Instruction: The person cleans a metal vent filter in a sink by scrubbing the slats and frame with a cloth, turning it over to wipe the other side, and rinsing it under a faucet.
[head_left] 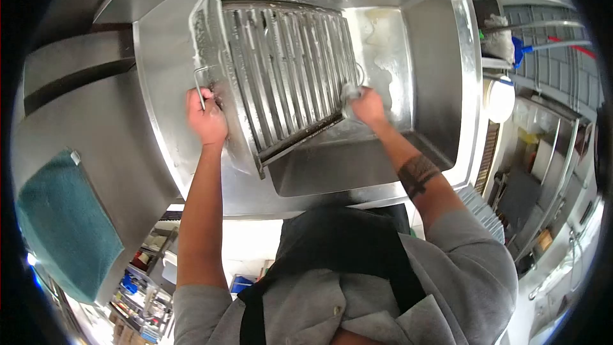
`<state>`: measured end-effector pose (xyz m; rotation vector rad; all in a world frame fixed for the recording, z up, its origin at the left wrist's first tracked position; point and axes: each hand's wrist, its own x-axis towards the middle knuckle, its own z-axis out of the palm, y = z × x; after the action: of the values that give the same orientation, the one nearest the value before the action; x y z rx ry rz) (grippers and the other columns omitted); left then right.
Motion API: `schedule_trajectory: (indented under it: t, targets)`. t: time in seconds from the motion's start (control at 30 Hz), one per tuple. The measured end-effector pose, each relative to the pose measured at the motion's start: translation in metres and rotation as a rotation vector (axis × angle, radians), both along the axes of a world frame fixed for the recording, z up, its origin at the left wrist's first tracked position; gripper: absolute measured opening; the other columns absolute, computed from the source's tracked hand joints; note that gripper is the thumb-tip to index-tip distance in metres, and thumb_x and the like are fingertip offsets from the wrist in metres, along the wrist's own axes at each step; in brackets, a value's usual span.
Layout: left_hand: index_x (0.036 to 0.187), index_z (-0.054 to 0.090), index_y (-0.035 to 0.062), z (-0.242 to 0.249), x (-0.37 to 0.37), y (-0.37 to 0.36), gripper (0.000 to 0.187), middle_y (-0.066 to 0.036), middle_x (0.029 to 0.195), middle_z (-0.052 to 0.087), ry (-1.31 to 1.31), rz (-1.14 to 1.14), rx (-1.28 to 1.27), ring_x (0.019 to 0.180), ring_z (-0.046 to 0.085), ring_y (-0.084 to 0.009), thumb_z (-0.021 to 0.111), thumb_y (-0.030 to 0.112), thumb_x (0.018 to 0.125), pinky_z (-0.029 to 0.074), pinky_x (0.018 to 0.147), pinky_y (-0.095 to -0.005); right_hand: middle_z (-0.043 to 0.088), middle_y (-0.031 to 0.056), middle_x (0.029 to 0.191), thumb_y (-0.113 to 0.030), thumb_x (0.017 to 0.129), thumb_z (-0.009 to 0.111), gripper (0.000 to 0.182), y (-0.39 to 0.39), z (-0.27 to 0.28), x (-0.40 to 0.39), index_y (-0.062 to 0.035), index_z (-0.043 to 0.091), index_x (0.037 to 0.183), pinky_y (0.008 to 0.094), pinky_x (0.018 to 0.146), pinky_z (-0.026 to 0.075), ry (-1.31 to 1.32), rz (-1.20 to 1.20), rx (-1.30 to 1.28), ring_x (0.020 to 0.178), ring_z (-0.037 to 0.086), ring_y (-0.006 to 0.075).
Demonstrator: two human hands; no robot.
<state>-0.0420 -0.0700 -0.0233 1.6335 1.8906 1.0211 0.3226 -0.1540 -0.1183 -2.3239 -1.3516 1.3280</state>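
Observation:
A large slatted metal filter panel leans tilted in a stainless steel sink, soapy along its frame. My left hand grips the panel's left edge beside its wire handle. My right hand is closed on a grey scrubbing pad pressed against the panel's right edge.
A teal towel lies on the steel counter to the left. A second ribbed filter stands right of the sink. Shelves, a white round container and mop handles are at the right. Soapy residue covers the sink bottom.

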Motion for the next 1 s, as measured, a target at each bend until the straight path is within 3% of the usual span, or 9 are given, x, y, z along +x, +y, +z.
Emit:
schedule_trajectory:
  t: [0.03,0.1,0.13,0.2,0.4,0.6,0.73,0.87,1.0]
  targets:
    - [0.085,0.054,0.0012,0.000,-0.001,0.001,0.014,-0.008,0.086,0.053,0.000,0.022,0.005,0.080,0.053,-0.0210,0.046,-0.009,0.081,0.045,0.077,-0.0305,0.074,0.0217,0.108,-0.024,0.095,0.070,0.038,0.012,0.034,-0.012,-0.0023,0.068,0.126,0.0412,0.087,0.060,0.092,-0.220,-0.094,0.099,0.074,0.0284]
    - [0.085,0.054,0.0000,0.001,0.000,0.003,0.014,-0.009,0.086,0.054,0.031,-0.046,0.098,0.079,0.054,-0.0228,0.046,-0.010,0.081,0.046,0.076,-0.0315,0.075,0.0160,0.105,-0.017,0.091,0.077,0.035,0.007,0.019,-0.050,-0.0059,0.070,0.123,0.0358,0.078,0.060,0.442,-0.160,0.500,0.092,0.074,0.0240]
    - [0.085,0.054,-0.0009,0.005,0.001,0.003,0.012,-0.011,0.085,0.055,0.028,-0.047,0.102,0.079,0.055,-0.0248,0.047,-0.010,0.081,0.046,0.076,-0.0325,0.073,0.0144,0.111,-0.016,0.091,0.076,0.037,0.015,0.055,-0.080,-0.0051,0.068,0.125,0.0396,0.085,0.057,0.560,-0.093,0.468,0.102,0.071,0.0260]
    - [0.085,0.054,-0.0005,0.006,0.003,0.003,0.013,-0.011,0.085,0.055,0.014,-0.018,0.092,0.079,0.055,-0.0253,0.048,-0.010,0.081,0.046,0.075,-0.0328,0.062,0.0244,0.121,-0.011,0.088,0.071,0.049,0.009,0.069,-0.134,-0.0027,0.061,0.135,0.0510,0.107,0.043,0.218,0.139,0.701,0.123,0.052,0.0403]
    - [0.088,0.056,0.0012,-0.001,-0.002,0.003,0.013,-0.009,0.085,0.055,0.003,-0.020,0.105,0.081,0.055,-0.0233,0.049,-0.008,0.081,0.046,0.078,-0.0311,0.061,0.0283,0.109,-0.011,0.084,0.071,0.021,0.083,0.059,-0.159,0.0009,0.071,0.101,0.0554,0.100,0.041,0.148,-0.002,0.888,0.112,0.053,0.0450]
    - [0.087,0.057,0.0012,0.002,0.001,0.007,0.012,-0.011,0.086,0.056,0.037,-0.023,0.182,0.080,0.057,-0.0268,0.051,-0.007,0.080,0.047,0.077,-0.0323,0.062,0.0245,0.101,-0.020,0.082,0.072,0.024,0.233,0.032,-0.153,0.0036,0.067,0.084,0.0547,0.097,0.038,-0.001,0.026,1.144,0.105,0.054,0.0439]
    - [0.087,0.058,0.0009,0.001,-0.001,0.004,0.011,-0.012,0.086,0.057,0.028,-0.016,0.168,0.081,0.058,-0.0286,0.052,-0.007,0.081,0.048,0.077,-0.0341,0.062,0.0269,0.101,-0.020,0.087,0.069,0.025,0.171,0.045,-0.156,0.0041,0.065,0.093,0.0554,0.100,0.038,0.158,-0.085,0.973,0.104,0.054,0.0467]
    - [0.087,0.058,0.0010,-0.002,-0.001,0.006,0.012,-0.012,0.086,0.058,0.027,-0.004,0.157,0.081,0.058,-0.0289,0.052,-0.007,0.081,0.048,0.076,-0.0351,0.053,0.0210,0.109,-0.003,0.080,0.063,0.019,0.017,0.057,-0.154,-0.0026,0.064,0.099,0.0485,0.100,0.038,0.206,0.154,0.789,0.110,0.050,0.0396]
    - [0.086,0.058,0.0009,0.001,-0.002,0.006,0.011,-0.012,0.086,0.058,0.052,-0.028,0.166,0.079,0.058,-0.0291,0.052,-0.007,0.082,0.048,0.075,-0.0346,0.051,0.0173,0.103,-0.002,0.081,0.060,0.012,0.033,0.037,-0.153,-0.0051,0.063,0.093,0.0451,0.093,0.039,0.274,0.150,0.814,0.102,0.050,0.0355]
